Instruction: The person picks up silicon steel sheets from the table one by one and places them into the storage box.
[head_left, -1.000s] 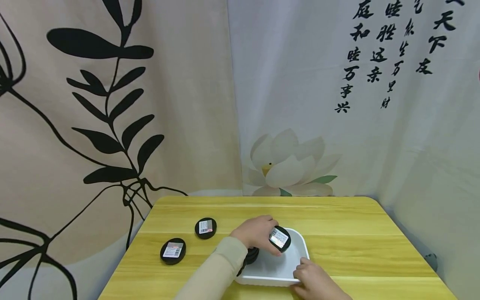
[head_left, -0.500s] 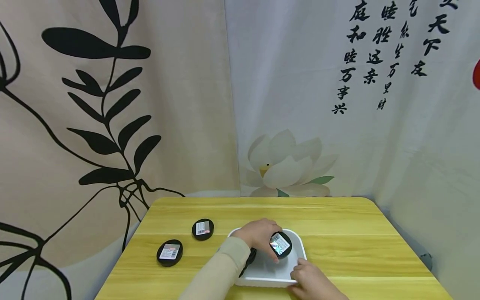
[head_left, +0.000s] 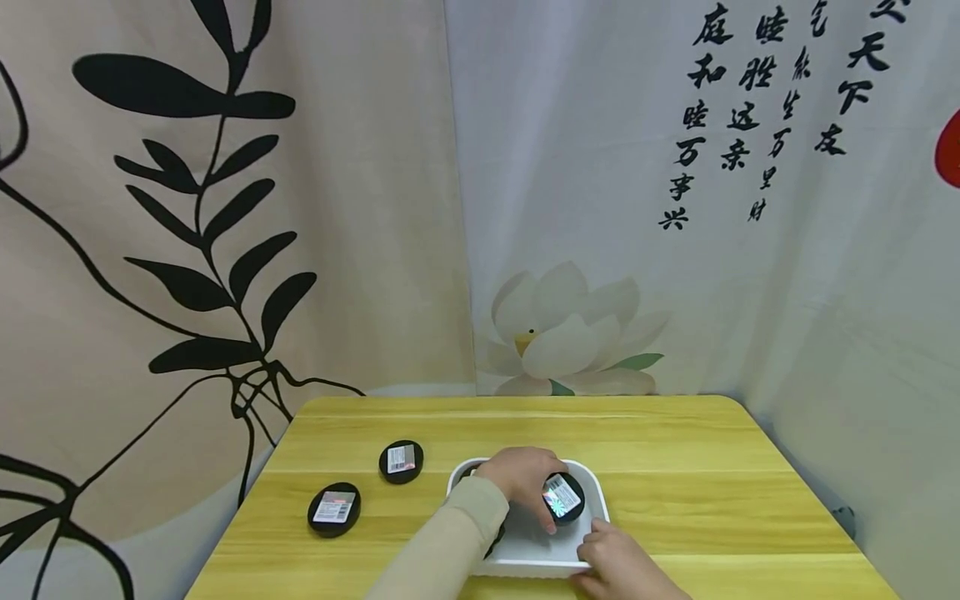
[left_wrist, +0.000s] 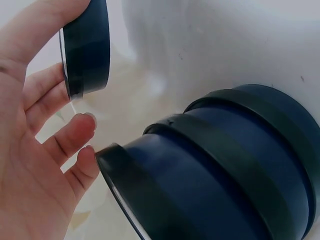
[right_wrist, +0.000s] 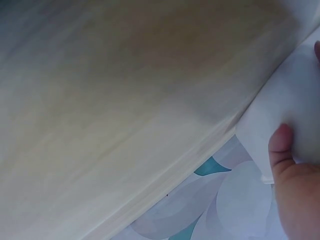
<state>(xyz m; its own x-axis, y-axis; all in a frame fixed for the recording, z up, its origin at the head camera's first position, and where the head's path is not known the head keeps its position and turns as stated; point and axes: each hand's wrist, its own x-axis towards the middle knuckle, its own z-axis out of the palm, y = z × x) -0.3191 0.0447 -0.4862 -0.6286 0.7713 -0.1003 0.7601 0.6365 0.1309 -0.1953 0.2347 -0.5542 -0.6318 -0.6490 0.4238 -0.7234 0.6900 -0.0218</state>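
Observation:
My left hand grips a flat round black container with a white barcode label, inside a white tray. Seen from the left wrist, the held container sits on edge between thumb and fingers. The two lower fingers are free of it, their tips close to several similar dark containers lined up on their sides in the tray. In the head view that row is mostly hidden behind the sleeve. My right hand pinches the tray's near right corner, its thumb against the white wall.
Two more black round containers with labels lie flat on the yellow wooden table: one nearer, one farther back, both left of the tray. A printed curtain hangs behind the table.
My left hand has lowered the container slightly, deeper into the tray. The right hand keeps its grip on the corner. The whole head view has shifted a little, moving the scene left.

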